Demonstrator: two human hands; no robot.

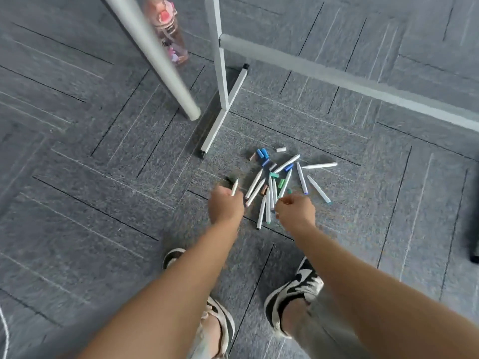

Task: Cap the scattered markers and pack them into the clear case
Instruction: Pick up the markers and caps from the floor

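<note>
Several white uncapped markers (280,187) lie scattered on the grey carpet, mixed with loose caps in blue (262,153), teal (274,174), brown and white. My left hand (226,204) grips one white marker (234,187) whose end sticks up past the knuckles, at the pile's left edge. My right hand (295,209) hovers over the near side of the pile with fingers curled; a small teal piece (289,191) shows at its fingertips, but whether it is held is unclear. The clear case is not in view.
White metal frame legs (223,110) and a crossbar (337,81) stand just beyond the pile. A pink bottle (168,32) sits at the back. My two feet in sandals (293,288) stand close in front. A dark object (475,244) is at the right edge.
</note>
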